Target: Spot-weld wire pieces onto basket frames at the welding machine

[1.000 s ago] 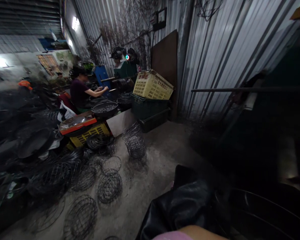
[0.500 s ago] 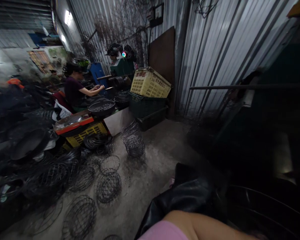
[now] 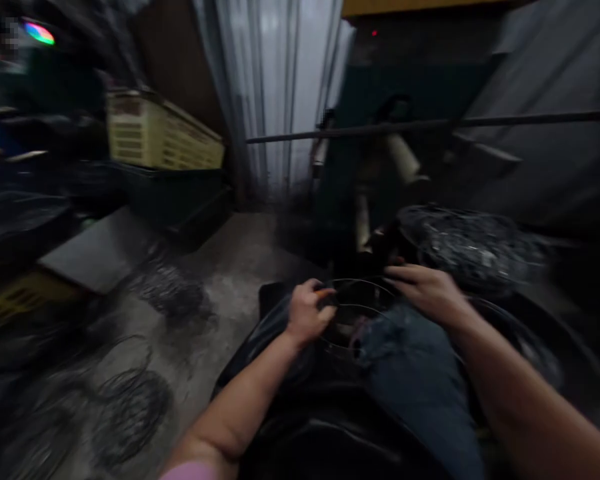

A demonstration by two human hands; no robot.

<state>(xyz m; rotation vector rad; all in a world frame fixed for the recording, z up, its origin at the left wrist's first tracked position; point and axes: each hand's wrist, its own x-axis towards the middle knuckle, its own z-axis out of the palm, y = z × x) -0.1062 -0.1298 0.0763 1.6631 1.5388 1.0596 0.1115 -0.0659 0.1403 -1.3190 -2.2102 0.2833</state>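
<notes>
My left hand point(image 3: 310, 313) is closed at the near left side of a thin wire ring point(image 3: 361, 280), and something orange shows by its fingers. The ring lies over my lap, in front of a dark machine. My right hand point(image 3: 427, 290) is at the ring's right side, fingers drawn together and pointing left; blur hides what is between them. A blue-grey trouser leg point(image 3: 415, 373) and a black glossy cover point(image 3: 310, 407) lie beneath my forearms.
A dark green machine point(image 3: 340, 180) stands ahead, crossed by a metal bar point(image 3: 290, 137). Tangled wire pieces point(image 3: 475, 247) are heaped at right. Yellow crate point(image 3: 165, 137) rests on a green crate point(image 3: 165, 193) at left. Wire baskets point(image 3: 130, 413) lie on the floor.
My view has swung right, away from the seated co-worker and towards the machine. Both my hands have come into view at the wire ring; before, only one bare arm showed.
</notes>
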